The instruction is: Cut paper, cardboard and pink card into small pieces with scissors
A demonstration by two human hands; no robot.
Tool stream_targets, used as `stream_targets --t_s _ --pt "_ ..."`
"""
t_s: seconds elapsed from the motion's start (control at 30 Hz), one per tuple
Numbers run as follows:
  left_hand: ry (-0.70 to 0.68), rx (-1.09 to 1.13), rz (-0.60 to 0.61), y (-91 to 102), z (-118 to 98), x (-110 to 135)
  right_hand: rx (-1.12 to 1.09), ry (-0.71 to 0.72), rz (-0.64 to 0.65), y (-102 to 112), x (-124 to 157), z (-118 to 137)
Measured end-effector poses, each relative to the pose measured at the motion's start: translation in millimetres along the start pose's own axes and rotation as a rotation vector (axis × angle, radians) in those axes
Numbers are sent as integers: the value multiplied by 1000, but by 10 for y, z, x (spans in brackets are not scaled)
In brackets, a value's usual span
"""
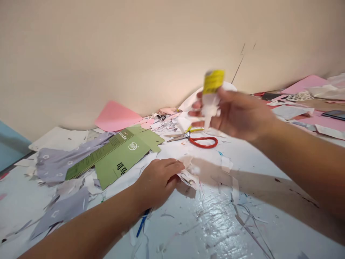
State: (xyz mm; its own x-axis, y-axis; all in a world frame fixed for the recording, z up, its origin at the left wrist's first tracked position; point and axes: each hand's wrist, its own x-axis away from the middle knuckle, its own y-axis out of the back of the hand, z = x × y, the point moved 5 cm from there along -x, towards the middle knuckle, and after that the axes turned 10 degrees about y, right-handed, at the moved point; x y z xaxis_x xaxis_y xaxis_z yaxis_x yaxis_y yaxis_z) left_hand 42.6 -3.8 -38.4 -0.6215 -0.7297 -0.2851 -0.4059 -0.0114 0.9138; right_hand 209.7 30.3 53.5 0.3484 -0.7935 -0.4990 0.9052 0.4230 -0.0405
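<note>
Behind a pale table [185, 223], a beige wall [134, 46] is seen across the upper frame. Right of center, a yellow-labeled bottle [213, 86] is grasped by the right hand [237, 115], nozzle pointed downward, raised above the table. At center, a small paper piece [190, 178] is held at its left end by the left hand [161, 180]. Between the hands, 1 pair of scissors [185, 136] is laid; left of center, 1 flattened green carton [118, 154] is surrounded by paper scraps [63, 210].

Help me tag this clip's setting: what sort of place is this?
Probably a papercraft area, judging by scissors, a flattened green carton among paper scraps, and the yellow-labelled nozzle bottle in the right hand.
</note>
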Motion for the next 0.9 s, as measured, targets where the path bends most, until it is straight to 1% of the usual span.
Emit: stream_targets --t_s 0.03,0.07,0.13,0.23,0.37,0.43,0.5,0.57,0.67,0.73,0.83,0.9 --pt "-27 -12 -8 -4 -3 7 -56 57 -57 97 -15 106" --pt "-54 -29 -14 -10 -7 16 -90 127 -74 182 -29 212" --pt "-94 -59 -22 -19 -15 29 -109 195 -98 339 -44 354" --pt "-124 -80 -72 18 -32 33 -95 202 -168 493 -48 425" --pt "-189 -129 -250 170 -51 35 -90 157 -196 493 -43 407" --pt "-201 -176 -330 229 -24 35 -95 183 -234 485 -32 428" --pt "-187 -219 -366 247 28 28 -85 227 -259 483 -15 473" --pt "-165 -249 -314 207 82 11 -61 267 -266 491 3 533" --pt "-133 -297 -124 88 132 -10 -29 337 -301 548 29 641" --pt "-108 -332 -33 44 137 -11 -21 362 -317 595 34 688" --pt "-67 -352 20 40 105 -9 -28 335 -270 608 -2 640" --pt "-41 -336 49 34 68 -7 -27 308 -203 541 -40 517"
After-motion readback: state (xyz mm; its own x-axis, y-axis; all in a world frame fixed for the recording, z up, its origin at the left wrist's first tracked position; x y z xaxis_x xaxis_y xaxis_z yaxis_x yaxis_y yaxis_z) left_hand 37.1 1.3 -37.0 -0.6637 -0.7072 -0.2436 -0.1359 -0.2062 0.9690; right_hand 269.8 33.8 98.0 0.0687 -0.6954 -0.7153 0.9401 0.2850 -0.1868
